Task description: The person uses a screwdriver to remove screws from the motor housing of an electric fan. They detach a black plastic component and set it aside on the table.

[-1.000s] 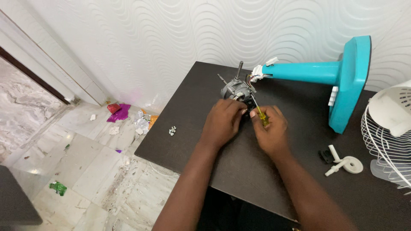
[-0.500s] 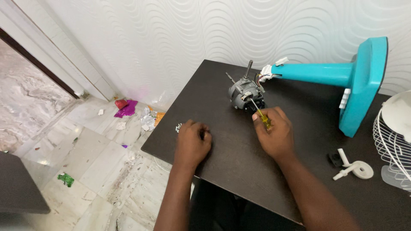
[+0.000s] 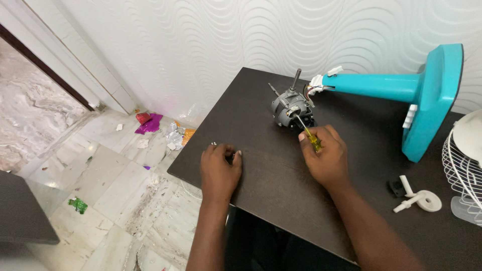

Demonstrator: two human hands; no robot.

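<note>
Motor (image 3: 290, 107) sits unsteadied at the bench's (image 3: 281, 185) far side, so your right fingers (image 3: 321, 145), wrapped round the screwdriver (image 3: 308, 133), could slip its tip while your left fingers (image 3: 227, 153) curl over screws near the edge.

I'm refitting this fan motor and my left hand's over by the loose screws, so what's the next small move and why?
Probably pinch one screw with the left hand, which covers the small screws at the table edge. The right hand already holds the yellow screwdriver, tip at the grey motor.
</note>
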